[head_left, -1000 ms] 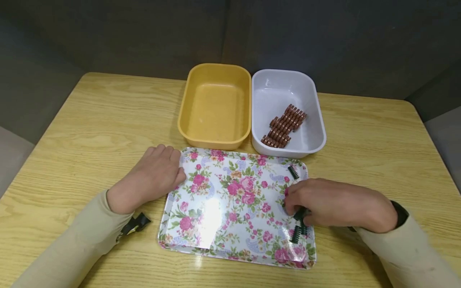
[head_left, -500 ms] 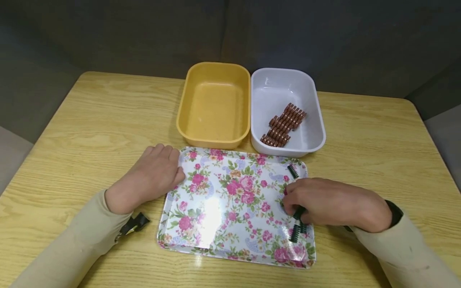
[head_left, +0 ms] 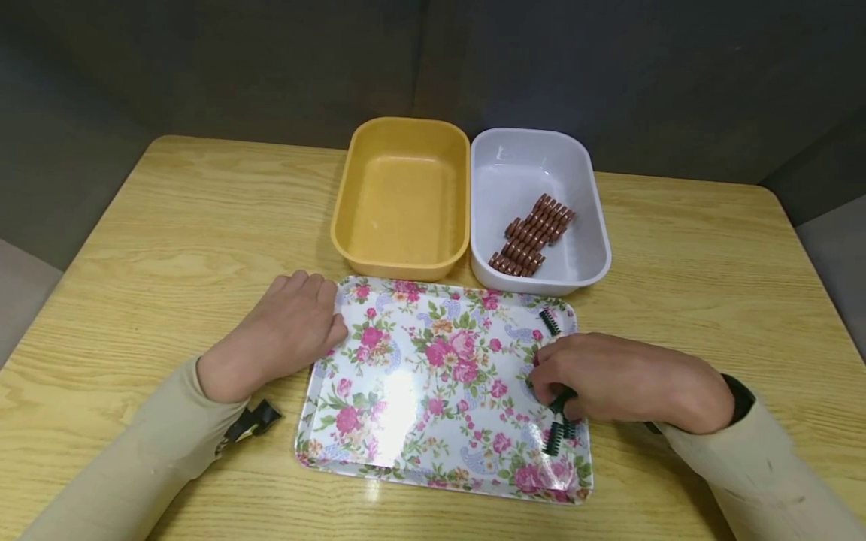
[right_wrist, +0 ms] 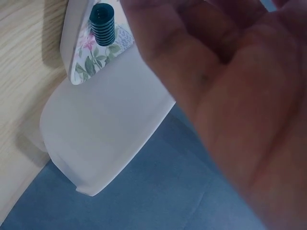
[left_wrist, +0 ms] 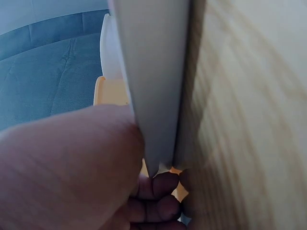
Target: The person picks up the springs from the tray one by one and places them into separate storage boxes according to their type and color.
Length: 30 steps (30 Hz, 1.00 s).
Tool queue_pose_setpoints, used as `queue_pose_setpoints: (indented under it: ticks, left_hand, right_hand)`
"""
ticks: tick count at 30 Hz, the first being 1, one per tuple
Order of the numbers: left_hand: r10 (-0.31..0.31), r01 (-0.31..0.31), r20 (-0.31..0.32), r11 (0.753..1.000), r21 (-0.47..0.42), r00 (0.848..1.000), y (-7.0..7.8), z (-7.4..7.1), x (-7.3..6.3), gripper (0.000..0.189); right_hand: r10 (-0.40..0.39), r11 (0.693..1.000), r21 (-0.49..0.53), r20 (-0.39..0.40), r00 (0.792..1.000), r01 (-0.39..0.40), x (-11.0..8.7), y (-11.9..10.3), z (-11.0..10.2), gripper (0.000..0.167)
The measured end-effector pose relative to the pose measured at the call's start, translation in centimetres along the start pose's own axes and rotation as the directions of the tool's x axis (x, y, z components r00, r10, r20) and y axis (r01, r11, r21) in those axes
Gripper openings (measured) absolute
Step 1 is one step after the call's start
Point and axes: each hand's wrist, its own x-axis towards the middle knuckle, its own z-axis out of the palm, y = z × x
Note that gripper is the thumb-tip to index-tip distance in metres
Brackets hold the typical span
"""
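Observation:
A white tray with a pink rose print [head_left: 406, 330] lies flat on the table. My left hand [head_left: 287, 330] grips its far left corner, thumb over the rim; in the left wrist view the fingers [left_wrist: 160, 211] curl at the tray's edge. Over the tray's right side, my right hand [head_left: 616, 379] pinches a dark green coil spring [head_left: 562, 399] between thumb and fingers. Just below it, two more green springs [head_left: 553, 439] lie close together. Another green spring [head_left: 549, 322] rests alone near the far right corner, its coils plain in the right wrist view.
Behind the tray stand a yellow bin [head_left: 345, 233] with nothing in it and a white bin [head_left: 598, 225] to its right. Several copper-brown coil springs [head_left: 531, 239] lie in rows in the white bin. A dark partition [head_left: 419, 68] rises behind the wooden table [head_left: 203, 203].
My right hand has shifted very slightly leftward, the green spring still in its fingers. My left hand stays on the tray corner, and the other springs have not moved.

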Motion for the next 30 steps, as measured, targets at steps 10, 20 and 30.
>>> queue_pose_setpoints:
  ticks: [10,20,30]
  left_hand:
    - [0.0,0.0,-0.01,1.0,-0.004,1.0,0.05,-0.08,-0.06,0.022]
    - [0.001,-0.001,-0.008,1.0,0.001,1.0,-0.03,0.11,0.02,0.022]
    - [0.008,-0.009,-0.039,1.0,-0.003,0.999,-0.02,0.13,-0.01,0.021]
  right_hand:
    - [-0.031,0.999,0.027,-0.012,0.999,0.032,-0.07,0.07,0.04,0.031]
    - [-0.073,0.997,0.03,-0.041,0.996,0.075,-0.04,0.14,0.07,0.034]
    - [-0.072,0.996,0.044,-0.026,0.997,0.073,-0.03,0.08,-0.03,0.031]
